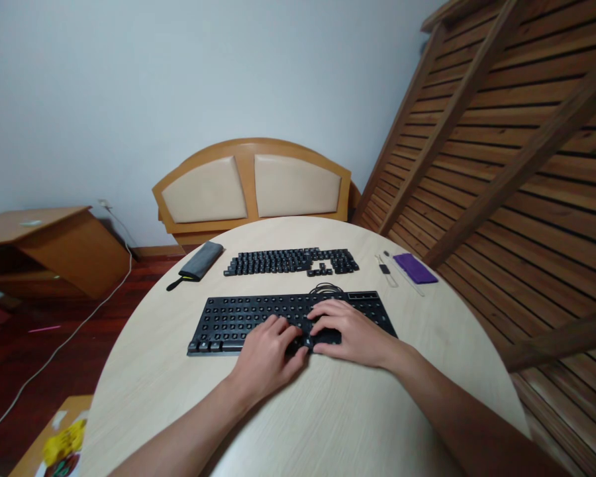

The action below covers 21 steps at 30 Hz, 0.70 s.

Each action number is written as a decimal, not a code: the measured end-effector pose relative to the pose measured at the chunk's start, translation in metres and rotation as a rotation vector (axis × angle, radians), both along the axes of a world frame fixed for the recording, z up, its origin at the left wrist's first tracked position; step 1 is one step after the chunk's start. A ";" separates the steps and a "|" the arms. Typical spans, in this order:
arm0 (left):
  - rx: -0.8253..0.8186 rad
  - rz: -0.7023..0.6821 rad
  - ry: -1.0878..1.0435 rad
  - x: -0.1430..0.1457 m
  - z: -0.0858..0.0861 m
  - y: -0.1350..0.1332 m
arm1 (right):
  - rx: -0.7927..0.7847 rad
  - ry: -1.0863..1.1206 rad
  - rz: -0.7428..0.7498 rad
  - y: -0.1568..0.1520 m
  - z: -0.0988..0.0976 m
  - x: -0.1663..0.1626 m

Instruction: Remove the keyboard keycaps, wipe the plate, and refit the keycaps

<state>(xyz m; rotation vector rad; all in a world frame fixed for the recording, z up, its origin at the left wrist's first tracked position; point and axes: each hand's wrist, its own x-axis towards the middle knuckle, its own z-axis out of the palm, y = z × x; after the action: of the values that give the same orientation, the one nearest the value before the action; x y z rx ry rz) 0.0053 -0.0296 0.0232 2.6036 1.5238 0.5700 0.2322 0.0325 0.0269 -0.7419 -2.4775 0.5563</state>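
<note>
A black keyboard (pixel 258 317) lies on the round table, most of its key positions bare of caps. Along its front row, a few keycaps (pixel 203 346) and the space bar sit at the left. My left hand (pixel 269 351) rests at the front middle of the keyboard, thumb and index finger closed about a small black keycap (pixel 308 342). From the other side my right hand (pixel 350 331) meets the same keycap with thumb and index finger, its other fingers bent over the keys. Fingers partly hide the keycap. Behind, loose black keycaps (pixel 271 261) lie in keyboard order.
A grey pouch (pixel 202 260) lies at the table's left. On the right are a wire keycap puller (pixel 386 270), a thin brush-like tool (pixel 407 275) and a purple cloth (pixel 416 268). The coiled cable (pixel 326 288) sits behind the keyboard. A wooden slatted frame (pixel 526 199) leans at the right.
</note>
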 end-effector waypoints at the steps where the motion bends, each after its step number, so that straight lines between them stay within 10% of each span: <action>1: 0.001 -0.003 0.001 0.000 0.000 0.000 | -0.001 -0.002 0.008 0.000 -0.002 -0.001; 21: -0.081 -0.057 -0.280 0.001 -0.013 0.002 | -0.054 -0.006 0.042 -0.002 -0.002 -0.007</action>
<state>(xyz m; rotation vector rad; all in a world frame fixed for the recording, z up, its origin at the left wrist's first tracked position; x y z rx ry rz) 0.0060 -0.0272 0.0106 2.3780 1.3523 0.8093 0.2256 0.0301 0.0247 -0.7150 -2.4974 0.6397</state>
